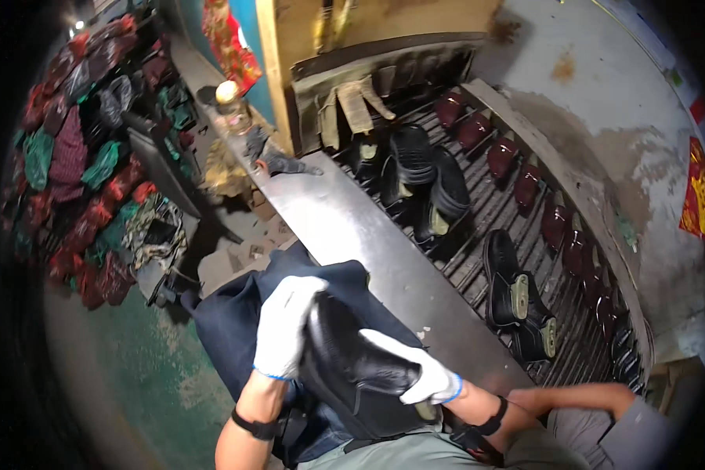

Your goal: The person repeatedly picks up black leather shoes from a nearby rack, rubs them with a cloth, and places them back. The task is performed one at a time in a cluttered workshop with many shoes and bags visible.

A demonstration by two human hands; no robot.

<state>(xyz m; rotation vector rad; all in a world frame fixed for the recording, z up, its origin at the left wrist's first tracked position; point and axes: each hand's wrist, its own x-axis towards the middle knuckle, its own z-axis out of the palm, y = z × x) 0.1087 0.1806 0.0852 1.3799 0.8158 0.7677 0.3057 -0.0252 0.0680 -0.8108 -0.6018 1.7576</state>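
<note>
A black leather shoe (pixel 329 338) is held over my lap between my two white-gloved hands. My left hand (pixel 283 327) grips its rounded left end, with the fingers partly hidden behind it. At the other side my right hand (pixel 424 376) is closed on the shoe near its opening, the fingers lying along the upper. Dark blue cloth (pixel 235 317) is draped beneath my hands. A smooth metal ledge (pixel 352 227) runs just beyond the shoe.
Past the ledge, a rack of metal rollers (pixel 478 215) carries black shoes (pixel 505 274) and a row of dark red shoe forms (pixel 503 157). A co-worker's arm (pixel 576 398) rests at lower right. Bagged bundles (pixel 94 227) are heaped at left. Work gloves (pixel 356 106) hang at the back.
</note>
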